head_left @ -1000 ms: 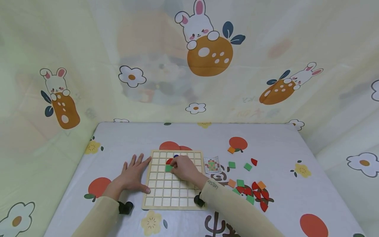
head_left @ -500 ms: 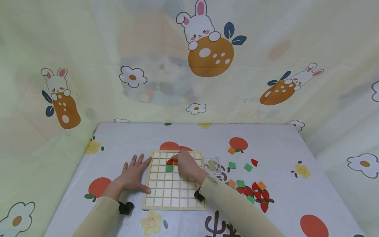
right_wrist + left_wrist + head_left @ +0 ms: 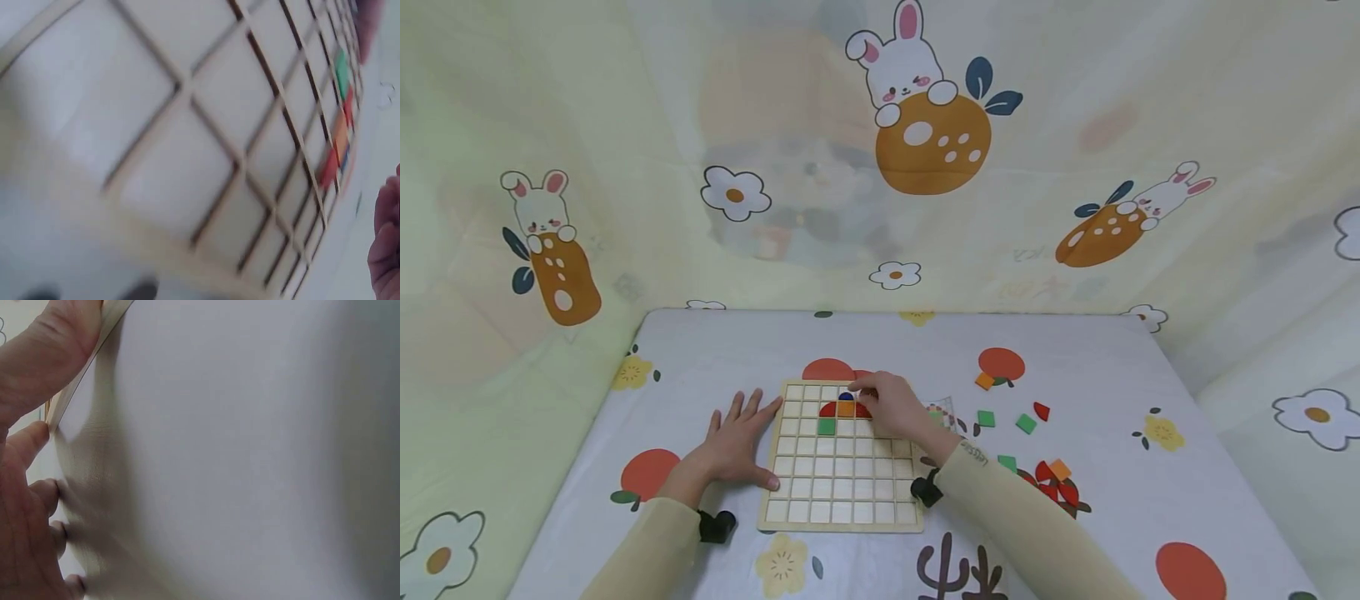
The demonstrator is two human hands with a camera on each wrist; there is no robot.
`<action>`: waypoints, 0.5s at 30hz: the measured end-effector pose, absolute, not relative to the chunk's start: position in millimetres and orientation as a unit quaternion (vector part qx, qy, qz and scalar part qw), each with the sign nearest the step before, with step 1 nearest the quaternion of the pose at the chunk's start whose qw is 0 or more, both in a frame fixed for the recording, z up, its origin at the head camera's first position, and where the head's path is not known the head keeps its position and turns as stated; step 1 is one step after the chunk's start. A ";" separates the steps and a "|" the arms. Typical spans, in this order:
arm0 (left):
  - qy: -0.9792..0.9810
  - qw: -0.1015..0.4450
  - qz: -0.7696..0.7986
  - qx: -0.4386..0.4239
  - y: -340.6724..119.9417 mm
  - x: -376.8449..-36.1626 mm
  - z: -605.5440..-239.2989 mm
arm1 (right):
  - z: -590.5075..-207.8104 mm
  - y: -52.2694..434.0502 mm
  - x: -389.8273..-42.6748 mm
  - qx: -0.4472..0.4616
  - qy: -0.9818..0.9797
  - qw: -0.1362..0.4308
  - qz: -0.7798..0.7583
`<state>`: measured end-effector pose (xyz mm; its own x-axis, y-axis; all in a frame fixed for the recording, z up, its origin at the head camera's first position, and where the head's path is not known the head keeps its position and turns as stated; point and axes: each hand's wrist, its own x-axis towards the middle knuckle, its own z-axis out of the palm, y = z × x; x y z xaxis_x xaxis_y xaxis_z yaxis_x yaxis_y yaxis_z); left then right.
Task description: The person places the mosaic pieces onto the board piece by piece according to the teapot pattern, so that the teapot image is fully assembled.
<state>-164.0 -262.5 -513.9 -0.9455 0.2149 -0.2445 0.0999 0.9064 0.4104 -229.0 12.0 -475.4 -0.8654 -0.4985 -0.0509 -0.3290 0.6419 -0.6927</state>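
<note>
Left hand (image 3: 733, 450), fingers spread, gripping nothing, touches left edge of wooden grid board (image 3: 841, 527). Right hand (image 3: 897, 407) now farther right, fingers bent; cannot tell if pinching anything. Orange square (image 3: 846, 409), newly uncovered between red pieces (image 3: 827, 410) on board, seems placed.

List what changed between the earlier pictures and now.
The right hand shifted right and slightly away from the person, fully uncovering an orange square on the board. Whether it holds anything is unclear. The left hand stayed at the board's left edge; the board's green square stayed put.
</note>
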 end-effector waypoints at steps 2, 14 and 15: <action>0.966 0.144 0.199 0.082 -263.4 -164.0 -514.0 | -472.7 26.4 -231.1 -0.212 0.898 0.111 -0.369; 0.963 0.148 0.210 0.082 -261.9 -161.9 -507.5 | -465.9 144.5 -235.0 -0.156 0.908 0.052 -0.385; 0.963 0.147 0.210 0.083 -261.8 -161.9 -507.2 | -467.2 154.7 -234.8 -0.152 0.911 0.045 -0.381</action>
<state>-161.9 -261.8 -507.2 -0.9429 0.2220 -0.2482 0.0985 0.8979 0.4290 -234.8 154.7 -467.2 -0.9497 -0.3114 0.0339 -0.2427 0.6630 -0.7081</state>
